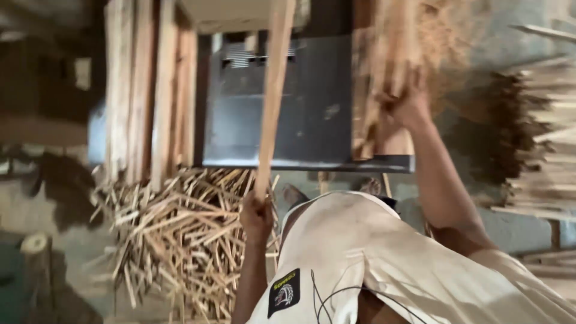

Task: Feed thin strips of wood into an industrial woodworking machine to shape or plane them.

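Head view: the landmark is the grey metal machine point(282, 102), a box-like housing with a dark ledge along its near edge. The left hand point(257, 215) is just below that ledge, fingers curled tight around the lower end of a long wooden strip point(273, 102). The strip rises steeply from the fist and crosses the front of the machine, leaning a little to the right at its top. The right hand point(409, 103) is at the machine's right edge, pressed against a bundle of wooden pieces point(384, 78). Motion blur hides its fingers, so I cannot tell whether they grip the bundle or only rest on it.

Left of the machine, a row of planks point(144, 90) stands upright, touching its side. Below and to the left of the machine lies a loose heap of thin offcuts point(180, 240), spread over the floor. Well to the right of the machine, a stack of flat strips point(540, 138) is laid level. Above the machine's right corner is a mound of sawdust point(447, 30).

Judging by the heap, the stack and the sawdust, a good deal of wood has already been worked. The standing planks and the strip in hand suggest that more remains.
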